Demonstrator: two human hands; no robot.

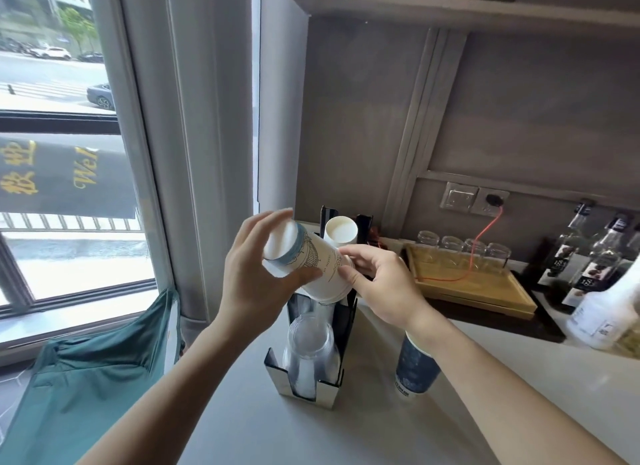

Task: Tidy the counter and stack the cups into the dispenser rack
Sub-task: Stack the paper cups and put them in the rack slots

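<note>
Head view, both hands' fingers gripping white paper cups (311, 260), banner (65, 177) reading "Wel".

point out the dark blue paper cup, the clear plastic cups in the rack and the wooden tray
dark blue paper cup (417, 367), head view, on its side wall
clear plastic cups (309, 340), head view, on the top cup
wooden tray (485, 296), head view, on its front rim

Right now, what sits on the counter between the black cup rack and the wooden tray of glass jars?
In the head view, only bare counter shows between the cup rack and the wooden tray; the right hand hangs above it, hiding part.
</note>
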